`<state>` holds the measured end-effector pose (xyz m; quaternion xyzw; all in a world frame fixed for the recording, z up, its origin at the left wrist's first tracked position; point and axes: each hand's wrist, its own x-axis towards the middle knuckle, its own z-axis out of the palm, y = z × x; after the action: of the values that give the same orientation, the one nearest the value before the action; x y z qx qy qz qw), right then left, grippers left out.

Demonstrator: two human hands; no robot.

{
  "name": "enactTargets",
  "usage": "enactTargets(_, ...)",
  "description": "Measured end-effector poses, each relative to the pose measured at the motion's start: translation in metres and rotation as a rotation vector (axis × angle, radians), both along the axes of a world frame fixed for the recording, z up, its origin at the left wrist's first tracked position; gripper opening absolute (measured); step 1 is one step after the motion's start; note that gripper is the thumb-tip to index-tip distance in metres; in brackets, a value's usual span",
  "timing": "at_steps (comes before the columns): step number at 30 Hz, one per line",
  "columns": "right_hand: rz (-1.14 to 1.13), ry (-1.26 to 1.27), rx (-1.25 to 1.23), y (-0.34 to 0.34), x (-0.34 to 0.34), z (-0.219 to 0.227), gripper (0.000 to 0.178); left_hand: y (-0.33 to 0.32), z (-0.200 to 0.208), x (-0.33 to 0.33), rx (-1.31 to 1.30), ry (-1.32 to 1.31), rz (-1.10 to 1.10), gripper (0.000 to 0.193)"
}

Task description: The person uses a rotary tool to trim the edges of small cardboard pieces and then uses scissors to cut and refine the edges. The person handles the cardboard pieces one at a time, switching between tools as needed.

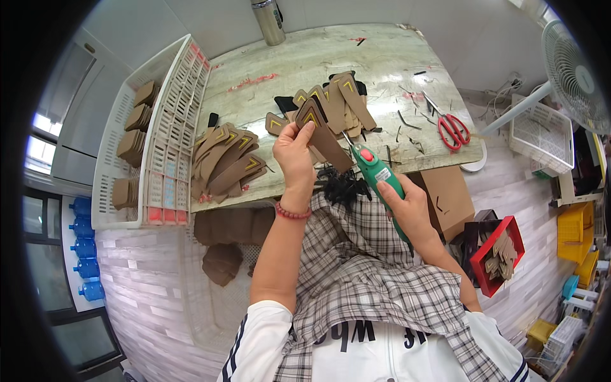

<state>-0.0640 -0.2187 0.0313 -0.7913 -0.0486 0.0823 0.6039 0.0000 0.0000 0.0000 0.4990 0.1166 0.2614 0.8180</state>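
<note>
Between the thumb and fingers of my left hand [294,151] is a brown strap piece [328,144] with a rounded end and a yellow V mark, tilted over the table's near edge. My right hand [407,205] is wrapped round a green handheld tool [380,175] with a red button. Its thin metal tip reaches up beside the strap piece; I cannot tell if they touch. Behind them lies a pile of similar strap pieces [356,105], some with black ends. Another fanned pile [232,156] is to the left. Black scraps [344,186] bunch below the held piece.
Red-handled scissors [453,131] and loose black trimmings lie on the table's right side. A white crate [172,121] with brown stacks stands at the left. A steel flask [269,24] is at the back, a fan [573,73] at the right. A red box [517,237] holds pieces below.
</note>
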Motion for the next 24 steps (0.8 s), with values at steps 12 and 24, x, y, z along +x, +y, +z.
enactTargets(12,0.025,0.051,0.059,-0.004,-0.013,0.008,0.032,-0.039,0.006,-0.038,-0.250,0.045,-0.132,0.006)
enactTargets(24,-0.001,0.018,0.055,-0.007,-0.012,0.002,0.033,-0.057,-0.001,-0.056,-0.290,0.140,-0.233,0.007)
